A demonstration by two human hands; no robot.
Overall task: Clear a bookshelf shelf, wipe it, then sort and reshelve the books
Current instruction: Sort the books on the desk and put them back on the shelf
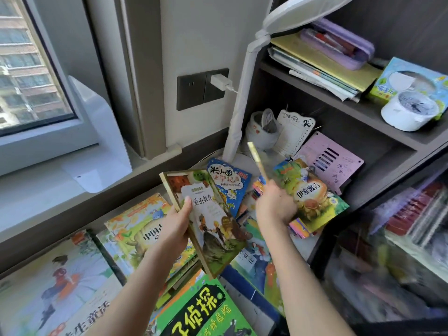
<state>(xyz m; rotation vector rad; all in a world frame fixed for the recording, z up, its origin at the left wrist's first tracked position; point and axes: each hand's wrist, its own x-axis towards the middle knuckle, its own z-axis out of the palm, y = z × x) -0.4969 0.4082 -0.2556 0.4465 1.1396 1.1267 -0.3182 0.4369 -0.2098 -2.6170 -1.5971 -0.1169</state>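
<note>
Bottom centre, a green book (201,309) lies flat among more books spread over the lower left. Mid-frame, the left hand (178,220) has its grip clamped on a picture book (213,221), thumb on the cover, book tilted above the pile. Just right of it, the right hand (275,204) has its grip closed round a thin yellow strip (257,161) pointing up; cannot tell what it is. Behind lie a yellow-green book (312,197) and a blue book (228,183). Further back right, the bookshelf (363,112) holds stacked papers (322,69), a purple case (339,44) and a white clock (409,112).
</note>
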